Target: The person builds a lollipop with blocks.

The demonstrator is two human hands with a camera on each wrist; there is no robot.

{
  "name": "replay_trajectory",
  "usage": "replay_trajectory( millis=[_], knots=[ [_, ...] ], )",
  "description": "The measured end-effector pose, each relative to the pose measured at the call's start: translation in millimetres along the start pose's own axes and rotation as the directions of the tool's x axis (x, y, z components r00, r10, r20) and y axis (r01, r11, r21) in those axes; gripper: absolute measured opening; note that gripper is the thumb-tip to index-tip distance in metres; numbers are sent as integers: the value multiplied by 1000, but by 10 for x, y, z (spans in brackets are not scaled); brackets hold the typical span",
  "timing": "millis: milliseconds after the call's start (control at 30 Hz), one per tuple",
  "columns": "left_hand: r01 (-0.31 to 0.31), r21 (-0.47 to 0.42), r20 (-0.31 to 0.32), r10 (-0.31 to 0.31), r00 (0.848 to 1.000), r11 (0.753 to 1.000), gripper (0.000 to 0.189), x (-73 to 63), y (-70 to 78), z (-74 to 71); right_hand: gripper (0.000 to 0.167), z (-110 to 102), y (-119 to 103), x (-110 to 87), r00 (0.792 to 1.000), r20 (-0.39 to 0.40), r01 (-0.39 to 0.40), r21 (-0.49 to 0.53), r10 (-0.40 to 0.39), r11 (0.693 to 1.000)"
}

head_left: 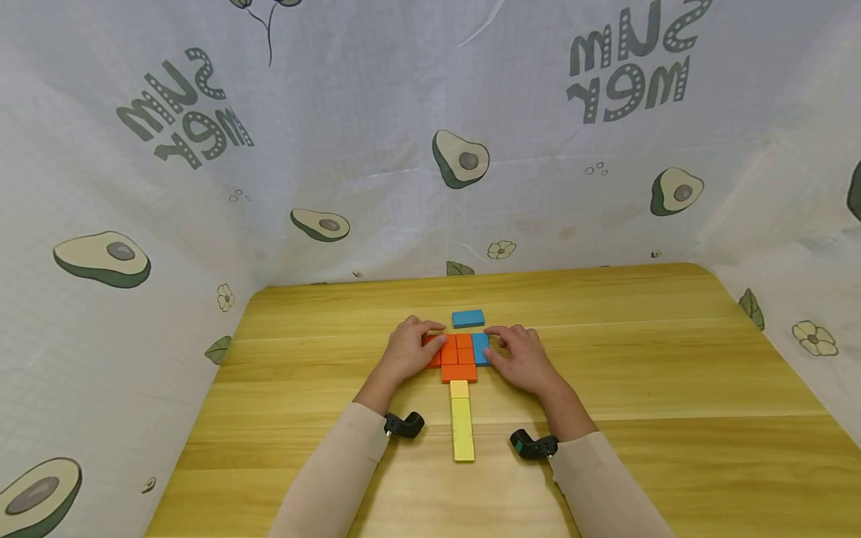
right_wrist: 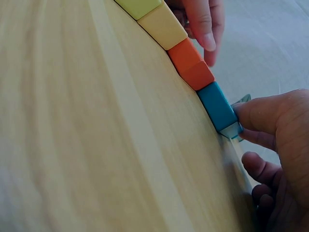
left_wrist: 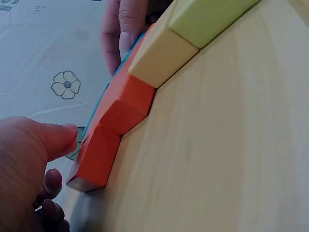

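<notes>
A flat figure of coloured wooden blocks lies on the table in the head view. Several orange blocks form its upper body, with a blue block along their right side. Below runs a small light-orange block, then a long yellow-green block. My left hand is at the left end, its thumb reaching over the outer orange block and its index finger extended behind. On the other side my right hand pinches the blue block's outer end with thumb and index finger.
Another blue block lies apart, just behind the figure. The wood-grain table is enclosed at the back and sides by a pale printed cloth. Black straps with small devices sit on both wrists.
</notes>
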State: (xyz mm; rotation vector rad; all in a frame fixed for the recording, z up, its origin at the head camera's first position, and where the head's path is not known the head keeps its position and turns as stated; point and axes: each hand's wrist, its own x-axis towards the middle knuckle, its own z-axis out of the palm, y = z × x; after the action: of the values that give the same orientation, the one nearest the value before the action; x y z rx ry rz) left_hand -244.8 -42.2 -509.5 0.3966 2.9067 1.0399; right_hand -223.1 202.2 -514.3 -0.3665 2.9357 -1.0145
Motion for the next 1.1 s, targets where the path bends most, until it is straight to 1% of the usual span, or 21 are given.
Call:
replay_trajectory(
  millis=[167, 267, 333, 400, 500, 600, 700, 1000, 1100],
  knots=[
    [12, -49, -4, -12, 1000, 999, 36, -87, -125, -71, 42, 6, 7, 0, 1000, 6, -2, 9, 2, 1000],
    [-5, -73, 18, 6, 1000, 997, 39, -159, -180, -146, 42, 8, 10, 3, 1000, 10, 0, 9, 0, 1000],
    [-27, -91, 32, 30, 999, 995, 41, -200, -198, -190, 42, 6, 10, 3, 1000, 10, 0, 10, 0, 1000],
    [-43, -79, 47, 47, 998, 996, 43, -231, -206, -219, 42, 5, 8, 3, 1000, 8, 2, 9, -2, 1000],
    [-59, -28, 62, 61, 996, 998, 45, -260, -206, -228, 42, 1, 5, 0, 1000, 6, 1, 11, -1, 1000],
    [-65, 29, 62, 63, 996, 997, 44, -274, -201, -211, 42, 4, 4, 1, 1000, 6, 4, 12, -4, 1000],
    [-78, 55, 50, 75, 996, 995, 44, -276, -195, -187, 42, 3, 3, -1, 1000, 5, 4, 11, -4, 1000],
    [-111, 70, 26, 109, 994, 991, 43, -292, -199, -150, 42, 3, -2, -11, 1000, -6, 10, 9, -10, 1000],
    [-113, 68, 23, 112, 993, 991, 43, -299, -207, -148, 42, 9, -7, -11, 1000, -9, 13, 7, -13, 1000]
  ],
)
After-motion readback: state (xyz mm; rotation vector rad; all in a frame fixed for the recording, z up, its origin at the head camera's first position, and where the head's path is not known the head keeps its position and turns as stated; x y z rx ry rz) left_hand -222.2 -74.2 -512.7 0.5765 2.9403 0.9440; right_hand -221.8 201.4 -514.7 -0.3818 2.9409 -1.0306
